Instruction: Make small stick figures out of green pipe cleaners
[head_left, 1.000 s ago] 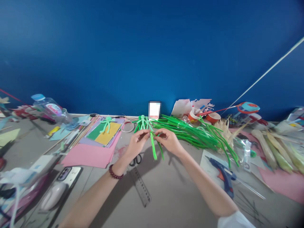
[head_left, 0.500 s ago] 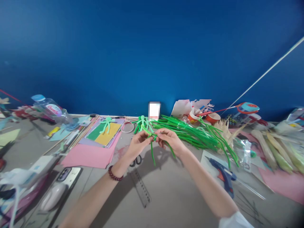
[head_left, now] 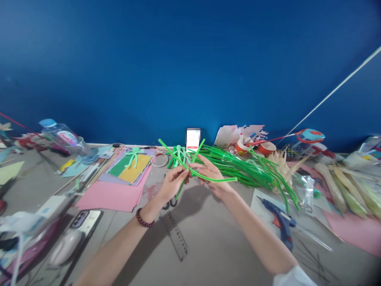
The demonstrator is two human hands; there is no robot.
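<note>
Green pipe cleaners [head_left: 218, 180] cross one another between my two hands, their ends sticking out in several directions. My left hand [head_left: 175, 180] pinches them near the crossing, with a dark bead bracelet on that wrist. On the other side, the bent fingers of my right hand [head_left: 210, 172] hold the same pipe cleaners. Behind my hands stand small green pipe-cleaner figures [head_left: 178, 153], partly covered by the held stems. A large bundle of green pipe cleaners [head_left: 247, 167] lies just beyond my right hand. Scissors [head_left: 171, 201] rest under my left wrist, partly hidden.
A clear ruler [head_left: 176, 236] lies below my hands. To the right are a blue glue gun [head_left: 278, 218] and corn husks [head_left: 349, 190]. Pink paper [head_left: 110, 195], a phone [head_left: 89, 218] and a plastic bottle [head_left: 65, 135] are on the left. A blue wall [head_left: 190, 71] rises behind.
The held pipe cleaners have been turned: ends that hung downward now point up and out to the right. My right hand's fingers have shifted upward, while both arms stay nearly in place.
</note>
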